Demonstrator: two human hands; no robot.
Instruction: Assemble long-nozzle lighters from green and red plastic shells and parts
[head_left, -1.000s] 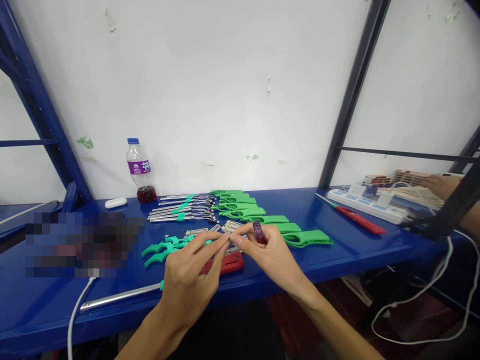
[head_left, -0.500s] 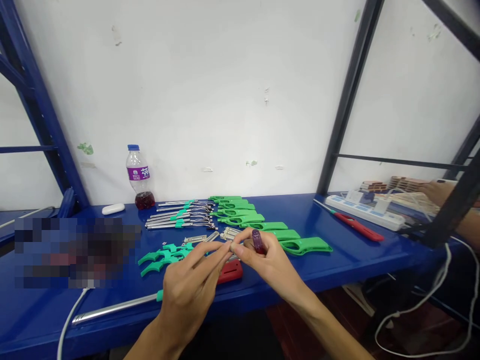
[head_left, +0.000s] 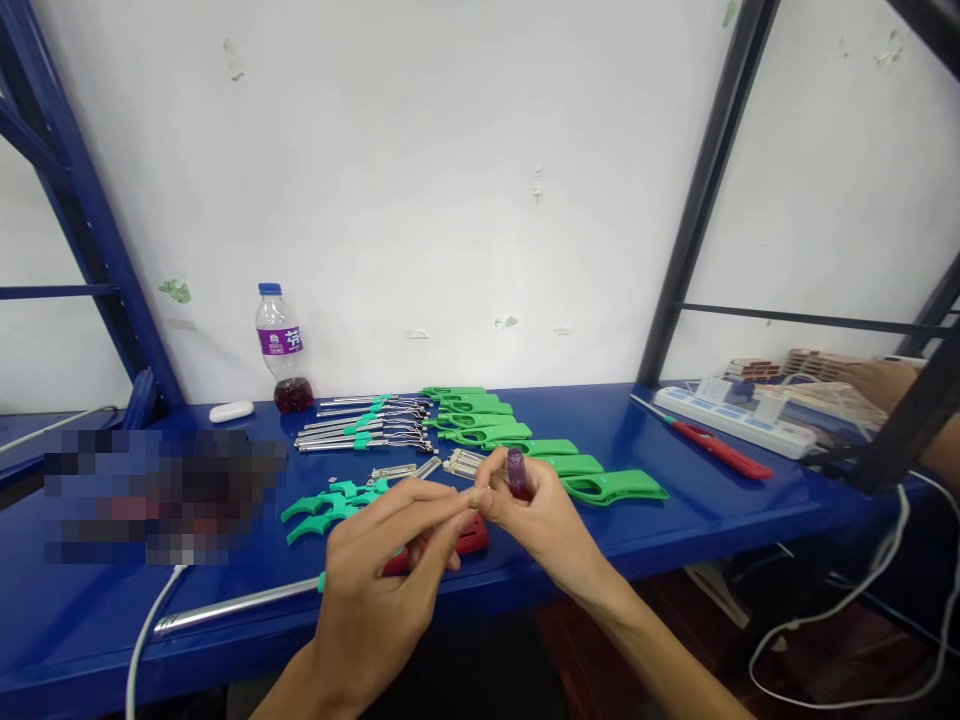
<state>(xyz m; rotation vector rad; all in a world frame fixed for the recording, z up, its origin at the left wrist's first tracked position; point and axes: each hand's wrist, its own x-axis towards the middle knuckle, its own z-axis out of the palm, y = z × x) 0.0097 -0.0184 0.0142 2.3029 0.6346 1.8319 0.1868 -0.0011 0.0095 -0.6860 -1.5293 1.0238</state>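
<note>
My left hand (head_left: 390, 560) and my right hand (head_left: 536, 515) meet at the fingertips over the front of the blue table. The left one is pinched, and what it holds, if anything, is hidden. A dark purple piece (head_left: 517, 472) sits in the curled fingers of the right hand; its thumb and index finger touch the left fingertips. Beneath and behind the left hand lies a red lighter body (head_left: 471, 538), with a silver tube (head_left: 240, 604) stretching to the left. Turquoise parts (head_left: 315, 515), metal-coloured small parts (head_left: 463, 462) and green handles (head_left: 615, 486) lie beyond the hands.
Silver rods with wires (head_left: 352, 441) lie behind, near a bottle (head_left: 281, 350) and a white case (head_left: 232, 411). To the right are a red lighter (head_left: 724, 450) and a power strip (head_left: 739, 424). Another person's hand (head_left: 877, 382) shows at the far right. A white cable crosses the left front.
My left thumb and fingers have shifted, showing more of the red body behind them. The hands stay together at the fingertips. The whole view has moved slightly.
</note>
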